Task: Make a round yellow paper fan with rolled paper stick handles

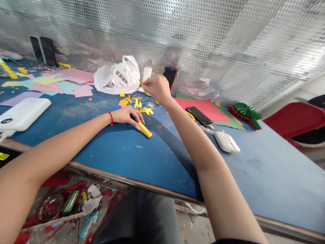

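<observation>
My left hand rests on the blue table, its fingers closed on a folded yellow paper strip that lies on the surface. A red band circles that wrist. My right hand is raised farther back, fingers pinched round a small yellow paper piece and something thin I cannot make out. Between and beyond the hands lies a scatter of yellow and orange paper scraps.
A white plastic bag sits behind the scraps. Coloured paper sheets lie at the back left, a white power bank at the left. Red and green sheets hold a black phone; a white device lies nearby. Perforated metal screen behind.
</observation>
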`<action>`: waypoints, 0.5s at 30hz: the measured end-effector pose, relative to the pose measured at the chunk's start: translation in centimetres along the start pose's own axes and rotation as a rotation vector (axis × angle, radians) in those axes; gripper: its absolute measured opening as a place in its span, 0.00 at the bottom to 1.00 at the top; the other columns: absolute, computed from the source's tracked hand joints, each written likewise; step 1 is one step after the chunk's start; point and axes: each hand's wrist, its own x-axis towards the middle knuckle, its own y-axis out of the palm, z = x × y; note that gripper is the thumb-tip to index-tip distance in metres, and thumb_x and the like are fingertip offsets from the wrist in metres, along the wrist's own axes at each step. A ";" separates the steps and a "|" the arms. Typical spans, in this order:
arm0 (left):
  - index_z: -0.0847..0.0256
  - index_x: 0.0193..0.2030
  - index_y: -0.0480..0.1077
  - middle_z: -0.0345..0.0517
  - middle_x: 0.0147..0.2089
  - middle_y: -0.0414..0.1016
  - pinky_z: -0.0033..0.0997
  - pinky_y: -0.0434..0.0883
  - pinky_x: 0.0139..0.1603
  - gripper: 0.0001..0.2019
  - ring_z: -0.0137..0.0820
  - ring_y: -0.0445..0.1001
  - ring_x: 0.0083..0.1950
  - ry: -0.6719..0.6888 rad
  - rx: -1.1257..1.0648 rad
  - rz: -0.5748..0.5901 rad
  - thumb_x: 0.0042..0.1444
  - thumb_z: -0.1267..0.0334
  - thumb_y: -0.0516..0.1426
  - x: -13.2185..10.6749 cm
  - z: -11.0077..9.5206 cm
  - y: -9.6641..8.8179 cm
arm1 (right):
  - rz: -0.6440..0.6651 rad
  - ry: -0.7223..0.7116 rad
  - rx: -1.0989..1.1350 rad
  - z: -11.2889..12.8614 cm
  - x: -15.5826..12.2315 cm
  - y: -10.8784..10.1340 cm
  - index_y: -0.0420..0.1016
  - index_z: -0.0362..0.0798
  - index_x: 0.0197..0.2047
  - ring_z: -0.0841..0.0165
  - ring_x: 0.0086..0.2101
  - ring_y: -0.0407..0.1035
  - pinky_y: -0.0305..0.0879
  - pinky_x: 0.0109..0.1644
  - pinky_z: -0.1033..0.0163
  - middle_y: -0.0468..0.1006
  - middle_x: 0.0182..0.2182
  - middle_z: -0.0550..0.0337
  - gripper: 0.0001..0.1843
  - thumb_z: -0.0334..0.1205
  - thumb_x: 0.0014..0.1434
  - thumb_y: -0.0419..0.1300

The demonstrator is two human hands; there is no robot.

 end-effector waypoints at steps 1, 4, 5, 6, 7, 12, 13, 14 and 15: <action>0.53 0.37 0.88 0.50 0.45 0.88 0.35 0.77 0.53 0.11 0.36 0.84 0.45 0.006 0.004 0.002 0.56 0.49 0.74 0.0 0.1 -0.1 | -0.072 0.051 0.105 -0.1 -0.1 -0.1 0.85 0.47 0.43 0.59 0.47 0.80 0.70 0.57 0.55 0.87 0.43 0.54 0.09 0.35 0.67 0.62; 0.53 0.37 0.88 0.50 0.45 0.88 0.34 0.77 0.54 0.10 0.35 0.84 0.45 0.012 0.015 0.004 0.56 0.50 0.75 0.0 0.2 -0.2 | -0.243 0.227 0.414 -0.4 -0.4 -0.4 0.78 0.48 0.35 0.65 0.42 0.79 0.72 0.51 0.59 0.84 0.37 0.58 0.05 0.31 0.63 0.63; 0.53 0.37 0.88 0.50 0.45 0.88 0.34 0.77 0.54 0.10 0.35 0.84 0.45 0.011 0.016 0.006 0.56 0.50 0.75 0.0 0.2 -0.2 | -0.272 0.288 0.522 -0.5 -0.6 -0.7 0.76 0.48 0.35 0.67 0.41 0.78 0.72 0.49 0.60 0.83 0.37 0.59 0.05 0.30 0.63 0.62; 0.53 0.37 0.88 0.51 0.45 0.88 0.34 0.77 0.54 0.11 0.35 0.84 0.45 0.009 0.014 0.006 0.55 0.50 0.75 0.0 0.2 -0.3 | -0.280 0.346 0.629 -0.6 -0.7 -1.1 0.73 0.49 0.35 0.68 0.41 0.78 0.71 0.47 0.62 0.82 0.36 0.60 0.05 0.31 0.64 0.61; 0.53 0.37 0.88 0.51 0.45 0.88 0.35 0.77 0.55 0.11 0.36 0.84 0.45 0.005 0.013 0.007 0.56 0.49 0.75 0.0 0.2 -0.3 | -0.269 0.398 0.726 -0.7 -0.9 -1.6 0.71 0.50 0.36 0.70 0.41 0.77 0.70 0.45 0.63 0.81 0.36 0.61 0.05 0.32 0.66 0.60; 0.53 0.39 0.89 0.51 0.46 0.88 0.34 0.77 0.55 0.12 0.35 0.84 0.46 -0.012 0.015 0.039 0.57 0.48 0.74 0.0 -0.3 -0.4 | -0.080 0.543 1.019 -0.3 -3.1 -4.1 0.66 0.51 0.37 0.73 0.35 0.72 0.63 0.34 0.67 0.77 0.31 0.61 0.10 0.38 0.74 0.54; 0.54 0.39 0.89 0.50 0.47 0.88 0.33 0.77 0.56 0.12 0.35 0.84 0.46 -0.018 0.006 0.052 0.56 0.48 0.74 0.0 -0.4 -0.4 | -0.016 0.555 1.062 -0.1 -3.9 -4.3 0.68 0.50 0.36 0.73 0.32 0.71 0.62 0.32 0.67 0.77 0.29 0.61 0.10 0.39 0.73 0.56; 0.54 0.39 0.89 0.50 0.47 0.88 0.33 0.77 0.56 0.13 0.36 0.84 0.46 -0.027 -0.006 0.066 0.56 0.48 0.74 -0.1 -0.7 -0.4 | 0.069 0.570 1.094 0.0 -4.8 -4.5 0.70 0.50 0.35 0.73 0.29 0.69 0.61 0.29 0.67 0.77 0.28 0.62 0.10 0.39 0.71 0.60; 0.54 0.39 0.89 0.50 0.48 0.88 0.33 0.77 0.56 0.13 0.36 0.84 0.47 -0.036 -0.018 0.079 0.56 0.48 0.74 -0.1 -0.9 -0.3 | 0.178 0.590 1.103 0.1 -5.8 -4.6 0.72 0.48 0.34 0.73 0.27 0.67 0.61 0.28 0.67 0.76 0.26 0.62 0.09 0.38 0.67 0.64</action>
